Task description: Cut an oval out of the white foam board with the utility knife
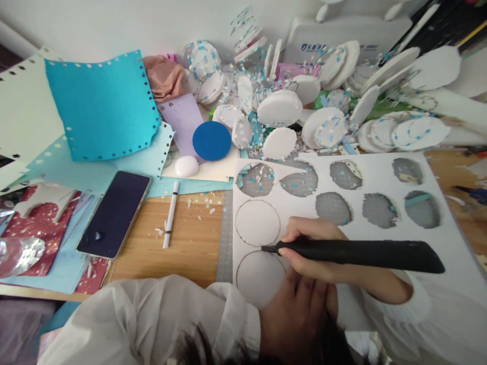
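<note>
Keep the cutter (361,254) gripped in the right hand (309,230), with its tip between the left circles (257,222). Steady the sheet (294,207), at the surface's (198,253) right, under the left hand (300,312); cannot tell whether spread or curled. Trace slowly, clear of that hand.

A white device (350,31) bears a shield logo (304,47), "天" (310,47), blurred lettering (320,48).

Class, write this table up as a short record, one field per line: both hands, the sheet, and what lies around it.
Right hand: grip closed around a black tool
Tool tip: near the top edge of the lower outlined circle
Left hand: laid on the white sheet
Sheet: several ragged round holes
Left of sheet: phone, white pen, blue disc
Beyond sheet: heaped white discs
</note>
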{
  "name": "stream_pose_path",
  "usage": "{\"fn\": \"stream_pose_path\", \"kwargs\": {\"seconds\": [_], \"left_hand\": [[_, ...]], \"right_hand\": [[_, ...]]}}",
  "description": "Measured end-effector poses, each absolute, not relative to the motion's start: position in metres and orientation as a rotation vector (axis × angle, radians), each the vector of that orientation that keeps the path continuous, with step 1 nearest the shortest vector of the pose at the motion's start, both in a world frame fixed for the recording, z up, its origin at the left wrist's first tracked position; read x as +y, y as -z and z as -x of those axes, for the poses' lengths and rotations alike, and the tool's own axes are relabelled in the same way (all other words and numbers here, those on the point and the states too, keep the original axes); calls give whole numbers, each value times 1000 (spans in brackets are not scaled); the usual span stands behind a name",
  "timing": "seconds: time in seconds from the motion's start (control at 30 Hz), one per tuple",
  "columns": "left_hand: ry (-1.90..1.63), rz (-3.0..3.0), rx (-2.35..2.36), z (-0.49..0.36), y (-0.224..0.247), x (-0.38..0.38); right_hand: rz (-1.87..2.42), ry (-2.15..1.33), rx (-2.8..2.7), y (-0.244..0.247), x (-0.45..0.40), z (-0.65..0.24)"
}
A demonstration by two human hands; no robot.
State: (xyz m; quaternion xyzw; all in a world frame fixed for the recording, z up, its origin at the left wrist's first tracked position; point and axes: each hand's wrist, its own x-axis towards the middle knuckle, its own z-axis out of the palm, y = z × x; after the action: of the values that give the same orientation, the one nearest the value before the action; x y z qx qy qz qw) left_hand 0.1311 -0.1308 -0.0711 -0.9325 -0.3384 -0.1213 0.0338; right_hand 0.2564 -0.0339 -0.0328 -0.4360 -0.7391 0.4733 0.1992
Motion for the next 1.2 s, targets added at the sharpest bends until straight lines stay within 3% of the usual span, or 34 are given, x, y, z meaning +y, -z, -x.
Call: {"fn": "stream_pose_path", "kwargs": {"seconds": [0.77, 1.2], "left_hand": [[434, 2849, -1011, -131, 73, -129], [378, 2892, -1002, -131, 74, -132]], "right_hand": [[1339, -1346, -1713, 33, -38, -246], [1309, -1415, -1799, 41, -42, -247]]}}
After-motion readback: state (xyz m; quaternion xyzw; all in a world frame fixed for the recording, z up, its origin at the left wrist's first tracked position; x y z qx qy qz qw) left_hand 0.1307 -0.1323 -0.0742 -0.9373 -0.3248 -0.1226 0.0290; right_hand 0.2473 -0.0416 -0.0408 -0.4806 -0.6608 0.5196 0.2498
